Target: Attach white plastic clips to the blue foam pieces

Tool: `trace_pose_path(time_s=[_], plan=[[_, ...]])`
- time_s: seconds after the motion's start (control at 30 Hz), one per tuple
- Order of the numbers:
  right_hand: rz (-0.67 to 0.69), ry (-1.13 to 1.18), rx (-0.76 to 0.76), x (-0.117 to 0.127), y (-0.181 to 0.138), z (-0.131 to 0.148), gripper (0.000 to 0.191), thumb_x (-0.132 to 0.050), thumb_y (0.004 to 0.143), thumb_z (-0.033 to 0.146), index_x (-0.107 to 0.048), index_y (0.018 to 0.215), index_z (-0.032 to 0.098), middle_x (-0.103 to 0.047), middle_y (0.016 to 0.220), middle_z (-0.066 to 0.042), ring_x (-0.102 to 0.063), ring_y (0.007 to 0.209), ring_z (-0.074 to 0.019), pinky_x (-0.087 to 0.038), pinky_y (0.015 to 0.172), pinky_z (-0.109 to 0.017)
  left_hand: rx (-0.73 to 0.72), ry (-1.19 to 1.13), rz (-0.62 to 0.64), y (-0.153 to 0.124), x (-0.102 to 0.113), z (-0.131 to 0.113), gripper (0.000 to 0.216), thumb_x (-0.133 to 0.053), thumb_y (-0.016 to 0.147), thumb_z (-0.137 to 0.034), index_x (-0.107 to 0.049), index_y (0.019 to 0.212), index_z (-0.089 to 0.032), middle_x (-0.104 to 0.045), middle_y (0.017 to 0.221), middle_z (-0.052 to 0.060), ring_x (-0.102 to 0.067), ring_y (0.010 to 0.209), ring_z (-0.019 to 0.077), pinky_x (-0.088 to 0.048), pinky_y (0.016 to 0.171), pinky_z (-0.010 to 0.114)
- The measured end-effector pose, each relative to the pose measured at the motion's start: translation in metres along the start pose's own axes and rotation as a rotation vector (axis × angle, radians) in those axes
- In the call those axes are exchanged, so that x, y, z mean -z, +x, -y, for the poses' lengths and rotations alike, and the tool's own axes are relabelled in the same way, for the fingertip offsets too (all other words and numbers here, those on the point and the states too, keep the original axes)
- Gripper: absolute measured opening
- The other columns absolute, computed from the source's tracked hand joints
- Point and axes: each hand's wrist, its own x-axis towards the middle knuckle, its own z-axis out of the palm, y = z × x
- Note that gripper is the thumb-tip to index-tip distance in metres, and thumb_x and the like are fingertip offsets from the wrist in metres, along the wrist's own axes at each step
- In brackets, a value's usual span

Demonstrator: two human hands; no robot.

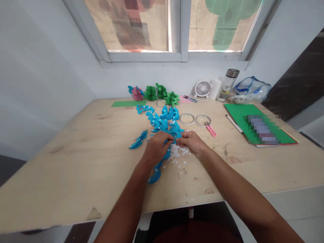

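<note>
My left hand (159, 145) and my right hand (191, 141) meet near the middle of the wooden table, fingertips almost touching. Both are closed in a pinch at a curved blue paper piece (178, 135); my fingers cover part of it. Other blue paper pieces with small white patches, such as this cluster (159, 122), lie beyond my hands. One folded blue piece (138, 139) rests to the left, and more blue paper (155, 177) shows beside my left wrist. Small white scraps (177, 152) are scattered beneath my right hand.
Two tape rolls (187, 118) and pink thread snips (210, 129) lie beyond my right hand. Green paper flowers (150, 93), a small fan (203, 88) and a glass bottle (227, 86) line the wall. Green sheets (239, 114) with a blurred phone lie right.
</note>
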Motion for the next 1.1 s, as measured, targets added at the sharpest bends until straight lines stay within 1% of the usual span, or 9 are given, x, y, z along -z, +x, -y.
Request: trace_pose_path(time_s=[0.13,0.23,0.33,0.53,0.7,0.87,1.0,1.1], plan=[[-0.027,-0.001,0.027,-0.0012,0.0006,-0.0017,0.014,-0.071,0.057,0.027,-0.064,0.055,0.014,-0.06,0.049,0.0,-0.048,0.043,-0.0082,-0.035,0.046,-0.021,0.01,0.014,0.02,-0.0001,-0.0005,-0.0006,0.011,-0.051,0.079,-0.016,-0.061,0.076,-0.019,-0.065,0.076,0.002,-0.058,0.076,0.0168,-0.046,0.069,0.03],[-0.042,-0.006,0.043,-0.0013,0.0012,-0.0015,0.014,-0.07,0.058,0.027,-0.065,0.056,0.014,-0.06,0.05,0.0,-0.047,0.043,-0.0081,-0.035,0.046,-0.021,0.013,0.01,-0.015,-0.0008,-0.0018,0.0005,0.01,-0.051,0.08,-0.017,-0.061,0.081,-0.019,-0.066,0.08,0.003,-0.059,0.079,0.0173,-0.046,0.071,0.031],[-0.053,-0.034,0.059,-0.0011,0.002,-0.0017,0.016,-0.069,0.059,0.029,-0.064,0.055,0.014,-0.058,0.048,0.0,-0.046,0.043,-0.008,-0.034,0.045,-0.021,-0.013,0.029,-0.058,-0.0014,-0.0036,0.0022,0.011,-0.052,0.08,-0.019,-0.062,0.085,-0.019,-0.067,0.083,0.004,-0.059,0.082,0.0182,-0.047,0.073,0.032],[-0.083,-0.055,0.086,-0.0019,0.0035,-0.005,0.021,-0.069,0.059,0.032,-0.06,0.051,0.015,-0.056,0.046,0.001,-0.045,0.044,-0.0084,-0.033,0.045,-0.021,-0.06,0.098,-0.085,-0.0004,-0.0048,0.0006,0.011,-0.051,0.08,-0.018,-0.062,0.081,-0.019,-0.066,0.078,0.004,-0.059,0.08,0.0191,-0.047,0.072,0.032],[-0.095,-0.046,0.099,-0.0029,0.0029,-0.0047,0.02,-0.069,0.06,0.031,-0.06,0.051,0.015,-0.055,0.045,0.001,-0.044,0.044,-0.0083,-0.032,0.045,-0.022,-0.05,0.103,-0.078,-0.0003,-0.0042,-0.0016,0.014,-0.049,0.081,-0.018,-0.062,0.075,-0.019,-0.065,0.074,0.003,-0.058,0.079,0.0188,-0.047,0.072,0.032],[-0.108,-0.015,0.105,-0.0032,0.0012,0.0001,0.019,-0.069,0.06,0.031,-0.061,0.053,0.016,-0.054,0.046,0.001,-0.044,0.044,-0.0086,-0.032,0.045,-0.022,-0.015,0.088,-0.116,-0.0014,-0.004,-0.0035,0.009,-0.052,0.08,-0.02,-0.062,0.081,-0.019,-0.067,0.082,0.004,-0.059,0.083,0.0195,-0.047,0.076,0.033],[-0.128,-0.017,0.112,-0.0041,0.001,0.0014,0.02,-0.069,0.06,0.032,-0.061,0.054,0.015,-0.055,0.048,0.001,-0.044,0.045,-0.009,-0.032,0.046,-0.023,0.008,0.048,-0.144,-0.0014,-0.0035,-0.0052,0.014,-0.051,0.082,-0.024,-0.063,0.087,-0.018,-0.068,0.086,0.005,-0.06,0.085,0.0191,-0.047,0.077,0.032],[-0.143,-0.029,0.119,-0.0049,0.0013,0.0004,0.02,-0.069,0.06,0.032,-0.06,0.053,0.015,-0.054,0.047,0.001,-0.043,0.046,-0.0091,-0.031,0.046,-0.023,0.018,0.043,-0.154,-0.0016,-0.0035,-0.0061,0.016,-0.05,0.083,-0.024,-0.064,0.087,-0.017,-0.069,0.085,0.005,-0.06,0.084,0.0186,-0.047,0.077,0.031]])
